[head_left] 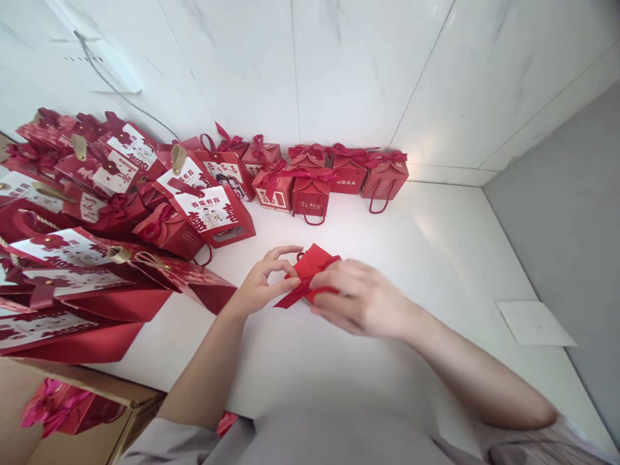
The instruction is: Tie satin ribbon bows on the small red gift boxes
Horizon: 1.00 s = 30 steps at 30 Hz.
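Note:
A small red gift box (314, 257) sits on the white table in front of me, with a dark red ribbon (292, 295) lying across its top. My left hand (266, 281) is at the box's left side, thumb and forefinger closed on the ribbon near the box edge. Over the right side of the box, my right hand (371, 298) has its fingers bent round the ribbon, slightly blurred by motion. These fingers cover much of the box top and the ribbon's right part. A cord handle shows at the box's far left edge.
Several ribbon-tied red boxes (310, 197) stand by the tiled wall. Many red gift bags (213, 216) crowd the table's left. A cardboard carton (140, 395) at lower left holds a ribboned box (72, 410). White paper (535, 323) lies at the right edge.

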Available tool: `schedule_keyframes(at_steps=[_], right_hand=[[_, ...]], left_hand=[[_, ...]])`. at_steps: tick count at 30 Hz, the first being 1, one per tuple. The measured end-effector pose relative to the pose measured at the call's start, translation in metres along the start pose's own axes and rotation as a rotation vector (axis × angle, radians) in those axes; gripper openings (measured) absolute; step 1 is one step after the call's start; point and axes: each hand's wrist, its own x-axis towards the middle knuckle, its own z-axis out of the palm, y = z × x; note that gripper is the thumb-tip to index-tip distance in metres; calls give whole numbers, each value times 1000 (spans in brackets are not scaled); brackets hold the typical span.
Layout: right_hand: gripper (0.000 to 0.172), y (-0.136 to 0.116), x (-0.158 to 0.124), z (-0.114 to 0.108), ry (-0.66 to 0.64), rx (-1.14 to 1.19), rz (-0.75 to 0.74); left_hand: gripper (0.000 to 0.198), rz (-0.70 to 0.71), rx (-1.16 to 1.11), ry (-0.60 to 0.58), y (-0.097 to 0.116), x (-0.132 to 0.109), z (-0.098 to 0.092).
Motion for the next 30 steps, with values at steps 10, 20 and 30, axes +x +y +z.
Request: schedule_keyframes(at_steps=[10, 20, 30], right_hand=[[28, -19, 1, 21, -231, -353, -92], [26, -11, 2, -1, -297, 12, -40], [24, -3, -4, -37, -508, 402, 121]], left_hand=[[30, -56, -395, 51, -10, 4, 10], [38, -73, -378, 135, -14, 6, 15], [38, -76, -110, 269, -12, 5, 16]])
